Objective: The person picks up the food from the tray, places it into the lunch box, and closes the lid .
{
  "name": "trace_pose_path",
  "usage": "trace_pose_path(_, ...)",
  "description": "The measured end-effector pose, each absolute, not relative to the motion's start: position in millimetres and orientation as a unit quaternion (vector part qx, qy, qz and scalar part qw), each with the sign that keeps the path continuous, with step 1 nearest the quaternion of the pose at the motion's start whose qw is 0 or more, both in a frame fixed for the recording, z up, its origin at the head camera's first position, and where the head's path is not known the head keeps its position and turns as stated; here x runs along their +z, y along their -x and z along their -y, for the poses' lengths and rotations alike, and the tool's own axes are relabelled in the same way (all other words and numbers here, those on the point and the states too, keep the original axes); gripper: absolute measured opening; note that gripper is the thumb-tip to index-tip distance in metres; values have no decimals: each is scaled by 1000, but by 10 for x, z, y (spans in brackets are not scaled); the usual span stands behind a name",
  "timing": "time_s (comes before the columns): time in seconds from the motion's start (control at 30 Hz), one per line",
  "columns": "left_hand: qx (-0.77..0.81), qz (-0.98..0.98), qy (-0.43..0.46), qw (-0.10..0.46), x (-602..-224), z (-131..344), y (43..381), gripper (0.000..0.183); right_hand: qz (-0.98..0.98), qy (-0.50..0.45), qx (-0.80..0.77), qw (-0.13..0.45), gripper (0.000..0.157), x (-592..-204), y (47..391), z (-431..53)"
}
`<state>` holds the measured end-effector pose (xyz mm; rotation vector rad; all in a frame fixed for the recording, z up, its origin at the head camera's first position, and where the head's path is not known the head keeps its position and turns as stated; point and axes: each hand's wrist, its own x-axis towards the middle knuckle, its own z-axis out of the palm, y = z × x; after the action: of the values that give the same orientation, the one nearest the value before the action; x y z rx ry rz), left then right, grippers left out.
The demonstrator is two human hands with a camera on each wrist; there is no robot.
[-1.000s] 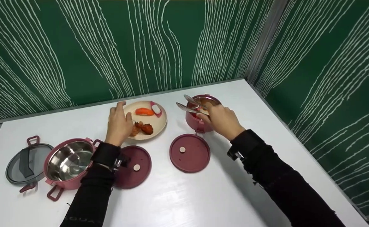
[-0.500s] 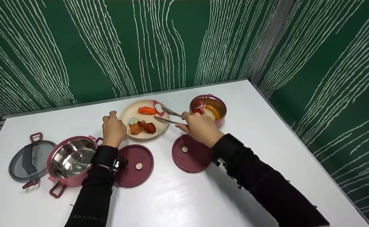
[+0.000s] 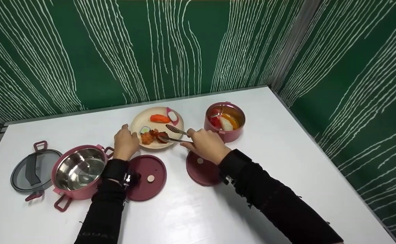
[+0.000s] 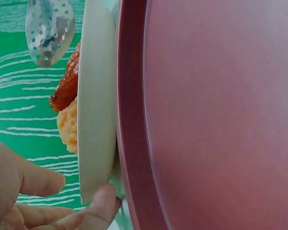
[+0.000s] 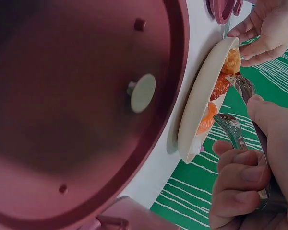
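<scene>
My right hand (image 3: 208, 144) holds metal tongs (image 5: 241, 125) with perforated tips, spread apart over the cream plate (image 3: 138, 118). One tip lies at the brown drumstick (image 4: 68, 85) in the head view; whether it touches is unclear. Beside the drumstick are a fried chicken piece (image 3: 147, 138) and a sushi roll (image 3: 145, 129). An orange-topped sushi (image 3: 160, 118) and a white oval piece with pink edging (image 3: 172, 116) lie farther back. My left hand (image 3: 126, 143) is at the plate's left rim, a fingertip against it, thumb apart from the rim.
A small pink pot (image 3: 225, 134) holding red, white and yellow food stands right of the plate. Two maroon lids (image 3: 147, 189) lie in front. At left are a larger steel-lined pot (image 3: 77, 194) and a glass lid (image 3: 44, 167).
My right hand has moved left from the small pot with the tongs, down to the drumstick on the plate. My left hand stays by the plate's left rim.
</scene>
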<state>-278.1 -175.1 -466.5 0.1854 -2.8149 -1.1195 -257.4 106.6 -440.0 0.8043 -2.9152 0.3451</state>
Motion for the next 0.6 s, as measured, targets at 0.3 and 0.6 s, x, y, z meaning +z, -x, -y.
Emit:
trace_pose_path(0.3, -380, 921, -61, 59, -4763, 1762, 2787, 54, 962, -249, 114, 15, 46, -4479, 2579, -949)
trace_pose_path(0.6, -389, 919, -46, 51, -4818, 1804, 2785, 52, 965, -237, 116, 6, 40, -4535, 2599, -906)
